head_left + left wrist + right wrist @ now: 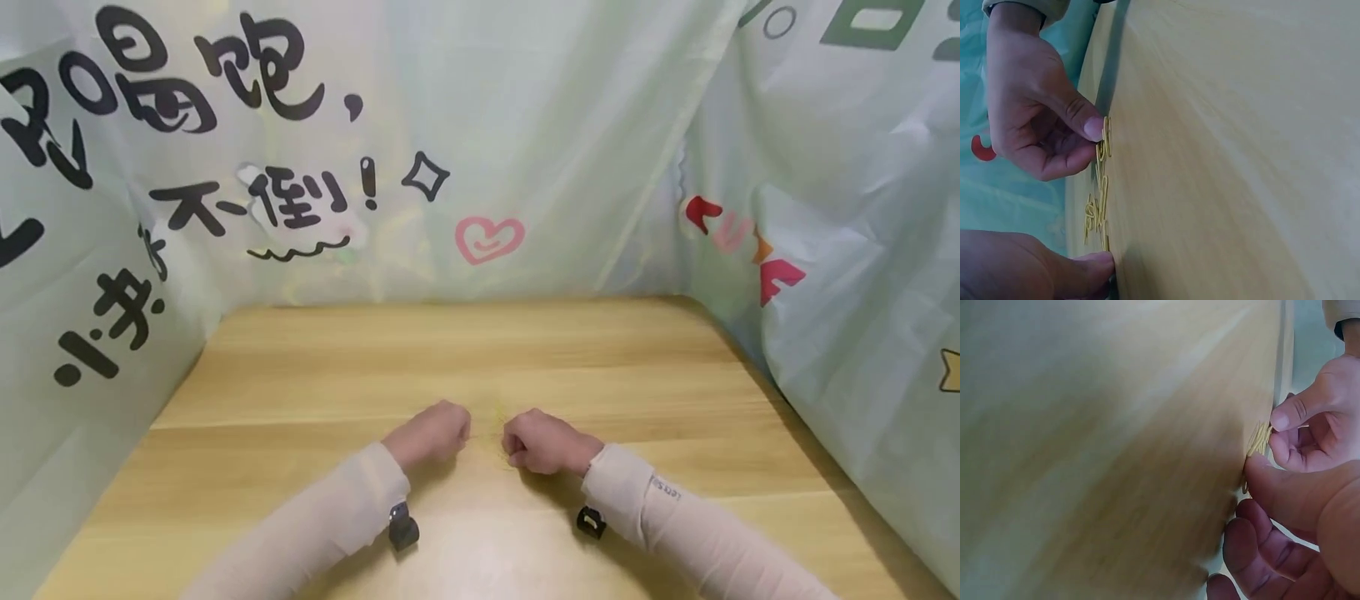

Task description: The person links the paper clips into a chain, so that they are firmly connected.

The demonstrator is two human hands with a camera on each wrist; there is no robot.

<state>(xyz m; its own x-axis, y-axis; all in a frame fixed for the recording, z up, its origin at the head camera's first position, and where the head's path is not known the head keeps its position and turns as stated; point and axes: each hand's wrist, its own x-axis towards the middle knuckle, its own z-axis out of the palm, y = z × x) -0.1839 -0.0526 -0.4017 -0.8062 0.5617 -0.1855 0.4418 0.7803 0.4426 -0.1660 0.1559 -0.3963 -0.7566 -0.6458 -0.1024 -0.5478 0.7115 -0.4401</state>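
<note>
Yellow paper clips (1104, 190) are basically mush in the head view, and left wrist view crops the left hand (1032, 269).

Head view bright w/ glare on near side of table (495, 537), clips (500, 416) mid-table seem blurred; wrist pics dimmer.
</note>
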